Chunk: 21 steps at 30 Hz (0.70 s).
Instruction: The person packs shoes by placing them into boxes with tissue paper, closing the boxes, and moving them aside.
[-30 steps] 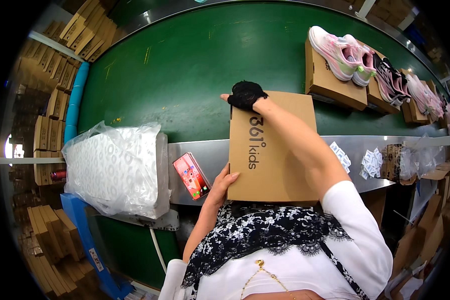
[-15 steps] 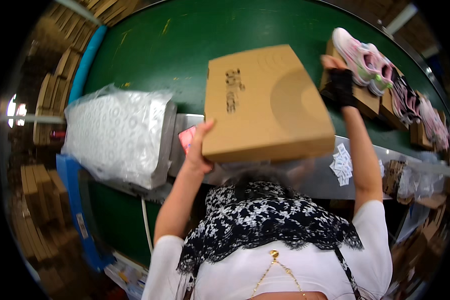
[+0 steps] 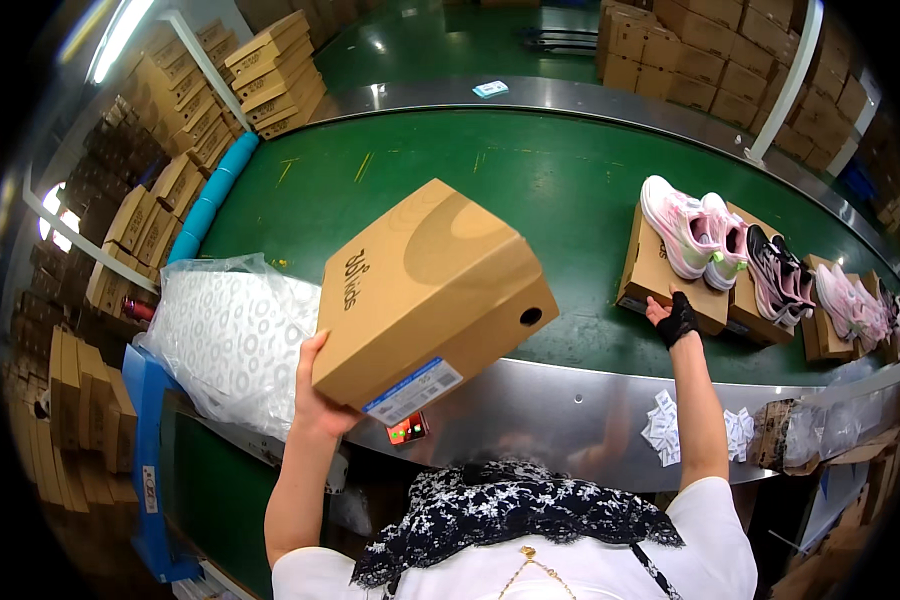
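Note:
My left hand (image 3: 322, 393) grips the near left corner of a brown cardboard shoebox (image 3: 410, 270), its thumb on the upper face. The box is closed and tilted above the green table, with a blue-and-white label and a round hole on its side. My right hand (image 3: 675, 318), in a black fingerless glove, is open, fingers apart, touching the near side of another shoebox (image 3: 642, 262). On that box stands a pair of pink-and-white sneakers (image 3: 694, 232). To its right, black-and-pink sneakers (image 3: 778, 277) and more pink sneakers (image 3: 850, 300) rest on further boxes.
Patterned white sheets in clear plastic (image 3: 235, 345) lie at the left. Small white slips (image 3: 662, 430) and a phone-like device (image 3: 407, 430) lie on the metal near edge. A blue roll (image 3: 213, 195) borders the table's left; stacked boxes (image 3: 275, 75) stand behind.
The held shoebox has turned, so its labelled side now shows. My right hand has moved from the left side of the sneakers' box to its near side. The view has tilted up.

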Each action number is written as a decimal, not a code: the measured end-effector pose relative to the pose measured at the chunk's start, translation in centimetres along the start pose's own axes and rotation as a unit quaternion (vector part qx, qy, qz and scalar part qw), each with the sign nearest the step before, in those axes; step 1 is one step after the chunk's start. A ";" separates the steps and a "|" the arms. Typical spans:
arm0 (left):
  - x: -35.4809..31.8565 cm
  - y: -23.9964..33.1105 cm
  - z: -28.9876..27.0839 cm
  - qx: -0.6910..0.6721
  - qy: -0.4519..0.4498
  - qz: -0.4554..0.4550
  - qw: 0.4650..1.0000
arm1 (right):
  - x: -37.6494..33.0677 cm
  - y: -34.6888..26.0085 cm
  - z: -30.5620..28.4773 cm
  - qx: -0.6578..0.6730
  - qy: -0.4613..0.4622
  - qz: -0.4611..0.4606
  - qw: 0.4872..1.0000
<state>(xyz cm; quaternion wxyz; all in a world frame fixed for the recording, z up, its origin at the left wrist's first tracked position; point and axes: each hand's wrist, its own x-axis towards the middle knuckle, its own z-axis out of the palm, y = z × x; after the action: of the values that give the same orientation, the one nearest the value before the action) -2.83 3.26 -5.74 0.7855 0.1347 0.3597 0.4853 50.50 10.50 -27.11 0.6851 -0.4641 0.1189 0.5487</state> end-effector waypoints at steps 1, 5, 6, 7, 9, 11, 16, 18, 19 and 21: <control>-0.2 -0.3 -0.3 0.007 0.006 -0.001 1.000 | 0.4 0.0 -0.1 -0.019 0.018 -0.001 1.000; -1.2 -0.8 -0.7 0.019 0.050 0.037 0.998 | 0.9 0.7 0.7 -0.066 0.114 -0.026 0.991; -1.5 -0.7 -0.7 0.018 0.049 0.037 0.998 | 1.7 0.7 0.4 -0.065 0.112 -0.027 0.991; -1.8 -0.5 -0.6 0.014 0.041 0.038 0.998 | 2.8 0.3 -0.5 -0.063 0.113 -0.032 0.991; -2.7 0.0 -0.5 0.010 0.033 0.046 0.998 | 5.2 0.4 -2.0 -0.003 0.053 0.011 0.999; -4.2 0.6 -1.0 0.001 0.034 0.078 0.996 | 2.3 3.1 0.3 -0.079 0.113 -0.023 0.990; -5.2 2.4 -1.4 -0.010 0.039 0.111 0.993 | -1.0 4.4 -2.3 -0.122 0.125 -0.077 0.982; -5.4 2.6 -0.5 -0.009 0.049 0.123 0.991 | -2.2 5.1 -3.5 -0.118 0.139 -0.071 0.981; -5.4 2.7 0.0 -0.005 0.044 0.118 0.992 | -3.0 5.3 -4.2 -0.110 0.153 -0.073 0.979; -5.2 2.6 0.5 -0.007 0.068 0.140 0.988 | -3.4 5.3 -5.6 -0.084 0.118 -0.079 0.986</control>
<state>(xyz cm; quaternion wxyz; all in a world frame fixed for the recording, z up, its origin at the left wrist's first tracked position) -5.64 0.08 -1.70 0.6847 0.1446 0.3864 0.6008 46.66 3.87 -30.56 0.6659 -0.5894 0.1158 0.4425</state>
